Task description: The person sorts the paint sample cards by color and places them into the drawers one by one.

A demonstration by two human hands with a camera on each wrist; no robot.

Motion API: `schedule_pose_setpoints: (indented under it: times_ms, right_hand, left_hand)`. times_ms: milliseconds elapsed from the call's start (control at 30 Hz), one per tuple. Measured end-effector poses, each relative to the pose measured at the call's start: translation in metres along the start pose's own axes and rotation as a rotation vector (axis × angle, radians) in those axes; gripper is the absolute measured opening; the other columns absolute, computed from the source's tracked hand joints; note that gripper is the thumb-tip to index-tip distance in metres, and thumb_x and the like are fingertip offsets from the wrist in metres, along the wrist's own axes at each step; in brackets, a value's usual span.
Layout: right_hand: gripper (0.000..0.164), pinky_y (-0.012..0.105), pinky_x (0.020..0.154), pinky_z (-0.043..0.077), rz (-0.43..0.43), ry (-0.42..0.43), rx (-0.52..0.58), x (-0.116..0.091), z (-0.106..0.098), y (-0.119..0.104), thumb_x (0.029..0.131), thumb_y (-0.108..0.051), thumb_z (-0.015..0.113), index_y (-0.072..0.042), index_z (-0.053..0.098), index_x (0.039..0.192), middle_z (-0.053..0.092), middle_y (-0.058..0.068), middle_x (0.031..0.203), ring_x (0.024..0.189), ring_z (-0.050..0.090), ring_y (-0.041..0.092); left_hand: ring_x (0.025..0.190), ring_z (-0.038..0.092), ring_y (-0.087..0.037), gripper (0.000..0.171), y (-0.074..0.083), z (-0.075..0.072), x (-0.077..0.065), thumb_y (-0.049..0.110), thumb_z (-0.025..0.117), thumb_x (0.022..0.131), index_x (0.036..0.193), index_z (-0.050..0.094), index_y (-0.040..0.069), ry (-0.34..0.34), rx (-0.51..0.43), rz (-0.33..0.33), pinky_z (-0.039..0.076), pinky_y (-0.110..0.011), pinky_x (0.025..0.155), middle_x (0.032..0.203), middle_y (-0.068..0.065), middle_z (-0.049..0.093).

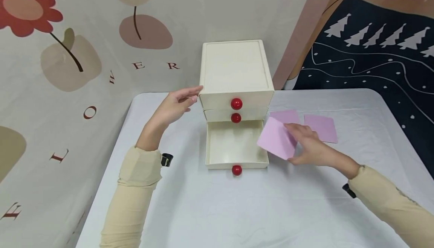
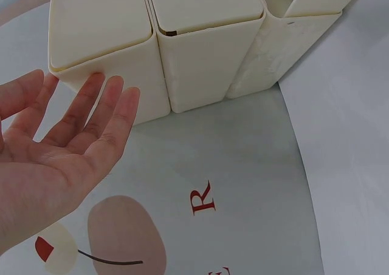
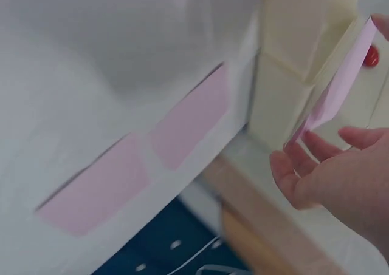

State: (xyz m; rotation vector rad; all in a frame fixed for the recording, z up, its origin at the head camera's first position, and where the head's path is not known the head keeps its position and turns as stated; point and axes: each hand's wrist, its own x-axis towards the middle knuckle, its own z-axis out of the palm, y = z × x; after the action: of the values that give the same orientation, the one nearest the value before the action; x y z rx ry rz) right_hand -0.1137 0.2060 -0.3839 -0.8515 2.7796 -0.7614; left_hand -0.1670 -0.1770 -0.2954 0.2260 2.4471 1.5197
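Note:
A cream drawer cabinet (image 1: 236, 67) with red round knobs stands on the white-covered table, its bottom drawer (image 1: 234, 146) pulled out and bare inside. My left hand (image 1: 176, 105) has its fingers extended at the cabinet's upper left side; in the left wrist view, the fingertips (image 2: 124, 99) rest at or very near its wall. Between thumb and fingers my right hand (image 1: 310, 146) pinches a pink square sheet of paper (image 1: 276, 139), tilted above the table beside the drawer's right wall. In the right wrist view that sheet (image 3: 343, 81) appears nearly edge-on.
Two more pink square sheets lie on the table right of the cabinet, one (image 1: 286, 116) partly behind the held sheet, the other (image 1: 321, 128) farther right. A flower-printed cloth (image 1: 183, 14) hangs behind. Dark tree-patterned fabric (image 1: 373, 63) is beyond the table's right edge.

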Motion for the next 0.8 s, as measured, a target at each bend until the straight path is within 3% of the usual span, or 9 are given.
schedule_pose_setpoints:
  times_ms: [100,400,800]
  right_hand:
    - [0.095,0.058,0.084,0.030,-0.055,-0.040,-0.023,0.012,0.006,-0.010,0.056,-0.014,0.084,0.007,0.033,0.134,0.037,0.026,0.130,0.114,0.033,0.041]
    - [0.095,0.057,0.091,0.029,-0.102,-0.200,-0.006,0.046,0.020,-0.032,0.060,-0.017,0.084,-0.002,0.033,0.138,0.033,0.020,0.137,0.119,0.031,0.036]
    - [0.093,0.062,0.092,0.025,-0.162,-0.269,0.006,0.066,0.037,-0.036,0.061,-0.016,0.083,-0.004,0.032,0.138,0.031,0.018,0.138,0.125,0.026,0.041]
  left_hand:
    - [0.120,0.044,-0.022,0.040,0.000,0.000,0.000,0.015,0.048,0.096,0.136,0.045,0.013,-0.001,0.004,-0.003,0.041,-0.040,0.095,0.136,-0.005,0.045]
    - [0.119,0.045,-0.021,0.039,0.000,0.000,0.001,0.015,0.048,0.096,0.136,0.046,0.014,-0.002,0.008,-0.003,0.042,-0.041,0.095,0.134,-0.005,0.047]
    - [0.120,0.045,-0.020,0.040,0.000,0.000,0.001,0.014,0.047,0.096,0.136,0.045,0.014,-0.009,0.008,-0.007,0.041,-0.041,0.095,0.134,-0.005,0.047]
